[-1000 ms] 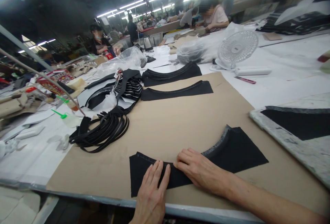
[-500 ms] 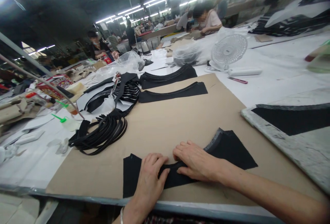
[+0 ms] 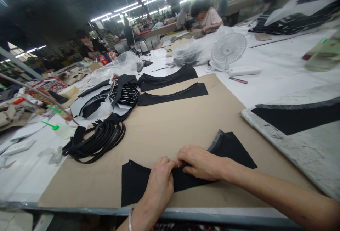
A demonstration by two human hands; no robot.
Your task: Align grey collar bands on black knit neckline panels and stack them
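Observation:
A black fabric piece (image 3: 135, 181) with a curved upper edge lies flat on a brown cardboard sheet (image 3: 159, 128) at the table's front. My left hand (image 3: 160, 178) rests on the piece just left of its middle, thumb and fingers pinched on the curved edge. Close beside it, my right hand (image 3: 198, 162) pinches the same edge with curled fingers. Between the hands the edge is partly covered by the fingertips. At the piece's right part, a grey strip (image 3: 215, 140) runs along the curve, and the right end stays uncovered.
Farther back on the cardboard lie curved black pieces (image 3: 172, 94). To the left are a coil of black strips (image 3: 95, 142) and a glue bottle (image 3: 62, 130). A white fan (image 3: 228, 48) and a pink cutter (image 3: 238, 80) stand behind. A pale board (image 3: 289, 153) holds another black piece.
My left thumb and fingers have closed in on the curved edge, nearer to my right hand, whose fingers have curled more. The whole view has shifted slightly.

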